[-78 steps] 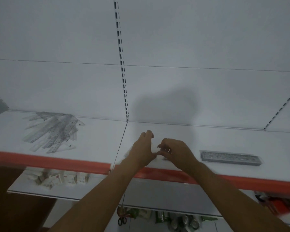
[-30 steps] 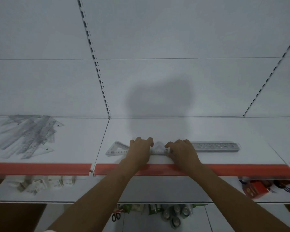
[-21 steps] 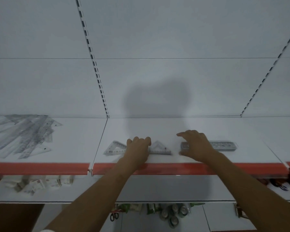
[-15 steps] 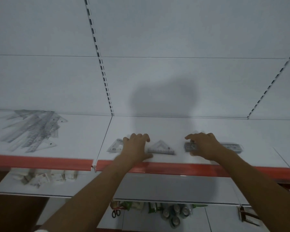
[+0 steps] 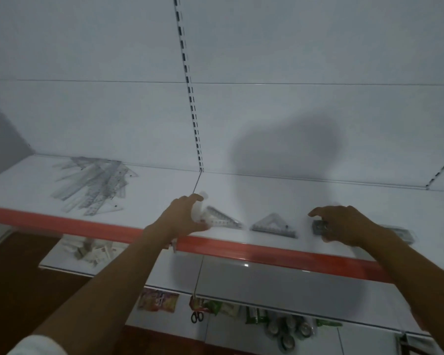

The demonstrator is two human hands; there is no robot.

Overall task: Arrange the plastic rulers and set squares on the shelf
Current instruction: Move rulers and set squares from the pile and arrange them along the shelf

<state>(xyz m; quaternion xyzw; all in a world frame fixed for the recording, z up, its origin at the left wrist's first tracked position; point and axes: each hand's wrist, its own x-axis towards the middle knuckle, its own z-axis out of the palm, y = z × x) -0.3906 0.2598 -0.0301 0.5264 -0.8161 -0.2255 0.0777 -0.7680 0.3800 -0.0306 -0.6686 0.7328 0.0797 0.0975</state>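
On the white shelf with a red front edge (image 5: 267,254), my left hand (image 5: 183,219) grips a small translucent plastic piece (image 5: 200,204) and holds it upright. Just right of it a clear set square (image 5: 224,221) lies flat, and a second set square (image 5: 273,226) lies further right. A dark stack of rulers (image 5: 319,228) runs off to the right. My right hand (image 5: 346,224) arches over its left end with fingers loosely curved; I see no firm grip. A loose pile of clear rulers and set squares (image 5: 95,183) lies on the left shelf section.
A slotted upright (image 5: 190,98) divides the white back panel. On the shelf below lie small boxes (image 5: 92,252). Lower still are packets (image 5: 158,302), scissors (image 5: 197,316) and tape rolls (image 5: 287,334).
The two set squares were spread apart. My right hand went to the ruler stack's left end and now arches over it. My left hand lifted off the left set square with a translucent piece.
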